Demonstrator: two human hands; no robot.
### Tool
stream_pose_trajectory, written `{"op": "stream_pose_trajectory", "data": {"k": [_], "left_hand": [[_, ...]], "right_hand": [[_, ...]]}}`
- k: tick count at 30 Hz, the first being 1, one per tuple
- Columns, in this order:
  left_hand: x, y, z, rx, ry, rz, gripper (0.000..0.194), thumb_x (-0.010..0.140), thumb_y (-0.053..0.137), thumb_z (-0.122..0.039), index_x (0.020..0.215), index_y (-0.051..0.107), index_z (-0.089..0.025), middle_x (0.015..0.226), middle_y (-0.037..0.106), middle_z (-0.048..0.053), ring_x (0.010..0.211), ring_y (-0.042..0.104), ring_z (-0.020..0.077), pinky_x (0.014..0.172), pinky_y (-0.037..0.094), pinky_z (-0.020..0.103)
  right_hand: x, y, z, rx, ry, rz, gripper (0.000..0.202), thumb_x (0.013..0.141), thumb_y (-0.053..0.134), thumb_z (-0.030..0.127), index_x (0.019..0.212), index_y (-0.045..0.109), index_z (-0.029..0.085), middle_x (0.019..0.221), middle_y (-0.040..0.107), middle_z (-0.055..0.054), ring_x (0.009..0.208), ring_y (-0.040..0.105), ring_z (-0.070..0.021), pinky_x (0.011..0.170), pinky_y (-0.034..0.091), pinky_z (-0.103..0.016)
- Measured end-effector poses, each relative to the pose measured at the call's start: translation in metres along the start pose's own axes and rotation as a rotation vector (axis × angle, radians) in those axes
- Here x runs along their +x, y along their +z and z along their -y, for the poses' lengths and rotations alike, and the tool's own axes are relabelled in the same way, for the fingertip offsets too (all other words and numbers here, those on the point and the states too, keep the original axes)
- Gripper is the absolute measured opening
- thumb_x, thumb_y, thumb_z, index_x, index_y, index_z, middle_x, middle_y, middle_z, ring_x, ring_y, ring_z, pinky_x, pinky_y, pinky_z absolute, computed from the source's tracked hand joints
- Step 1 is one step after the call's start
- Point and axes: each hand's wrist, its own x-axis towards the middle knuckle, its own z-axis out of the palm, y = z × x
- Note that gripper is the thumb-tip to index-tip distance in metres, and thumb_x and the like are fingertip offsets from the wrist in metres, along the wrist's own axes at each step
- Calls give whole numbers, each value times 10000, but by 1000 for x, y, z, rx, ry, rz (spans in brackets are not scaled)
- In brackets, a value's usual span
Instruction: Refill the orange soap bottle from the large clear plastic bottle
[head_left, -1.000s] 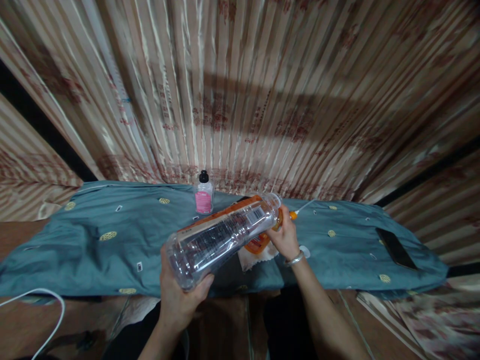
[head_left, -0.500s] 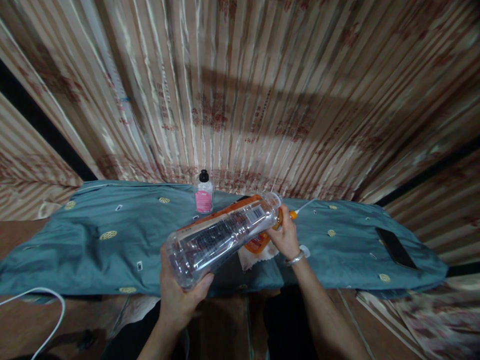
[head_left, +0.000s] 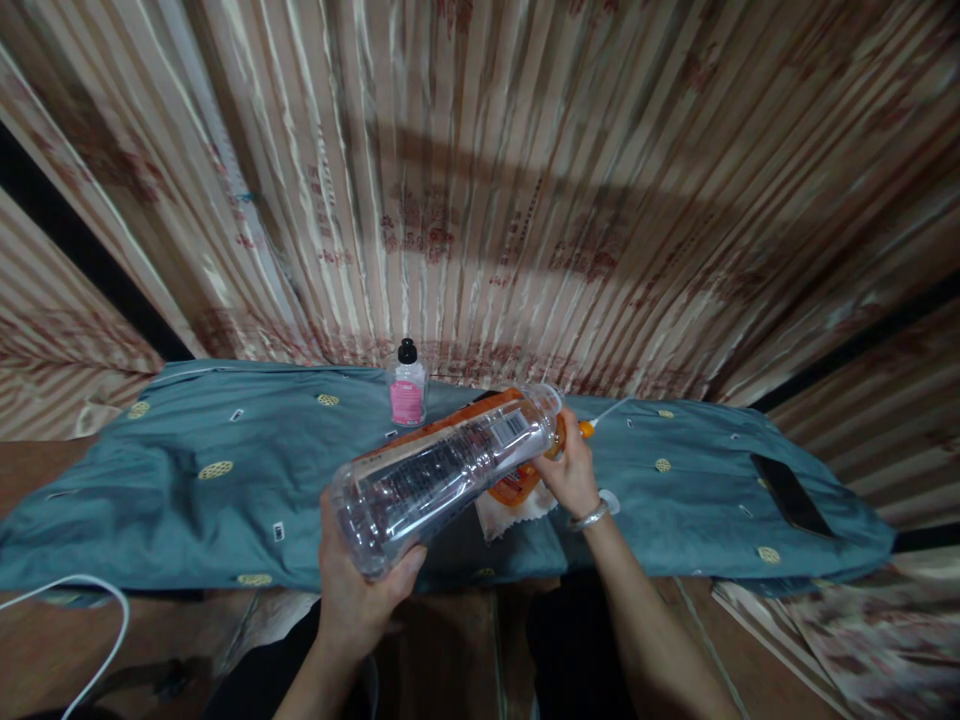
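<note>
A large clear plastic bottle (head_left: 450, 475) with a printed label and barcode is tilted in front of me, its neck up and to the right. Around its base my left hand (head_left: 364, 590) is closed, thumb along the near side. My right hand (head_left: 570, 470) is closed at the neck end, its fingertips partly hidden behind the bottle. Below and behind the bottle, an orange-labelled container (head_left: 516, 487) shows in part, overlapping a white piece of tissue (head_left: 510, 520). Just right of my right hand lies an orange pump head (head_left: 586, 428) with a pale thin tube.
A small clear bottle (head_left: 407, 395) with a pink label and black cap stands at the back of the teal cloth surface (head_left: 172, 480). A black phone (head_left: 793, 497) lies at the right. A white cable (head_left: 112, 600) loops at lower left. Patterned curtains (head_left: 480, 180) hang behind.
</note>
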Motion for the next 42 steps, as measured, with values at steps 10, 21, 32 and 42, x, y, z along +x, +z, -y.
{"op": "stream_pose_trajectory", "data": {"k": [10, 21, 32, 42], "left_hand": [[-2, -9, 16, 59, 81, 75, 737, 797, 776, -436, 1409, 475, -157, 1228, 691, 149, 1082, 713, 280, 951, 578, 411], [0, -4, 10, 72, 91, 3, 738, 743, 800, -479, 1341, 528, -144, 1148, 711, 147, 1003, 727, 298, 895, 600, 448], [0, -9, 12, 87, 121, 82, 749, 789, 780, -436, 1400, 474, -131, 1178, 721, 164, 1005, 744, 286, 877, 616, 414], [1, -2, 2, 27, 91, 51, 768, 757, 797, -464, 1366, 477, -124, 1169, 726, 177, 988, 752, 289, 858, 626, 421]], "right_hand": [[0, 0, -2, 11, -20, 1, 605, 813, 748, 436, 1332, 538, 207, 1166, 732, -106, 1018, 729, -291, 920, 592, -435], [0, 0, -1, -1, -26, -5, 590, 804, 758, 419, 1315, 547, 212, 1140, 745, -93, 987, 736, -280, 886, 602, -420], [0, 0, -2, 16, -33, 6, 563, 816, 745, 411, 1304, 546, 213, 1163, 737, -94, 1006, 733, -278, 921, 596, -432], [-1, 0, -3, 2, -38, -5, 557, 819, 744, 419, 1298, 549, 211, 1155, 737, -100, 1009, 732, -281, 930, 595, -437]]}}
